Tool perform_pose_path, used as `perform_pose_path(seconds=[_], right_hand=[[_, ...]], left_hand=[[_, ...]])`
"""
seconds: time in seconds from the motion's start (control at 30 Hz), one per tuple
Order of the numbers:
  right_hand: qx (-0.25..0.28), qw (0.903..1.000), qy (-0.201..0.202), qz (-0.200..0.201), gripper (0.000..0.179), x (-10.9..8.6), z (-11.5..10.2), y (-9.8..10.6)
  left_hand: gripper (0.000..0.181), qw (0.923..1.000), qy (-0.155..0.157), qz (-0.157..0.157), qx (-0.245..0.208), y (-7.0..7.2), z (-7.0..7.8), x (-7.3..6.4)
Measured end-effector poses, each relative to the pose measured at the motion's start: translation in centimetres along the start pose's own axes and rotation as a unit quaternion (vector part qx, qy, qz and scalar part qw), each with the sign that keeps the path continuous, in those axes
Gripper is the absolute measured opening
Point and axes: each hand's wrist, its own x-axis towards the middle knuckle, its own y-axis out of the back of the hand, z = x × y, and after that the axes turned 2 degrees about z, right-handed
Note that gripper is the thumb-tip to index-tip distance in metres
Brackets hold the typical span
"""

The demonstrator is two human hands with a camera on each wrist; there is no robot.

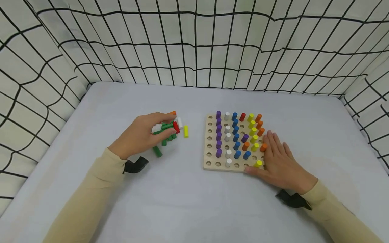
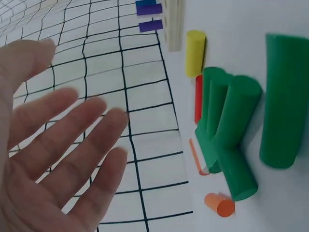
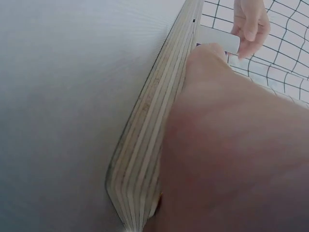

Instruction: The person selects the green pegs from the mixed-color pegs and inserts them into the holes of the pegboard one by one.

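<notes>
My left hand (image 1: 138, 136) hovers over a loose pile of pegs, its fingers loosely spread. In the left wrist view that palm is bare, and green pegs (image 2: 239, 111) lie to one side, along with an orange peg (image 2: 219, 205). A red peg (image 1: 176, 127), a white peg (image 1: 180, 123) and a yellow peg (image 1: 186, 131) lie at the pile's right. My right hand (image 1: 281, 167) rests with straight fingers along the right edge of a wooden pegboard (image 1: 213, 158), its thumb at the front corner. Purple pegs (image 1: 218, 136), blue pegs (image 1: 236, 137) and yellow pegs (image 1: 254, 138) stand in columns.
White pegs (image 1: 228, 137), orange pegs (image 1: 260, 132) and a red peg (image 1: 242, 117) also stand in the board, among bare holes. A white tabletop (image 1: 170, 202) lies under everything, with a black wire grid (image 1: 196, 45) behind and at both sides.
</notes>
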Motion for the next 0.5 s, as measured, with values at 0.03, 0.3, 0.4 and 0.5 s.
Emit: perform_pose_path(seconds=[0.03,0.3,0.4,0.5], right_hand=[[0.001,1.0000,-0.001,0.001,0.132,0.0,0.0,0.0],[-0.001,1.0000,0.007,0.002,0.130,-0.1,0.2,-0.1],[-0.001,1.0000,0.008,0.000,0.129,-0.1,0.2,-0.1],[-0.001,1.0000,0.007,-0.002,0.129,-0.1,0.4,0.0]], left_hand=[[0.041,0.9999,0.007,-0.005,-0.010,0.2,-0.1,0.0],[0.025,0.9927,0.048,-0.077,-0.080,1.4,-1.6,-0.6],[0.026,0.9792,0.089,-0.135,-0.123,1.7,-2.2,-0.8],[0.025,0.9624,0.120,-0.188,-0.155,1.9,-2.7,-0.9]])
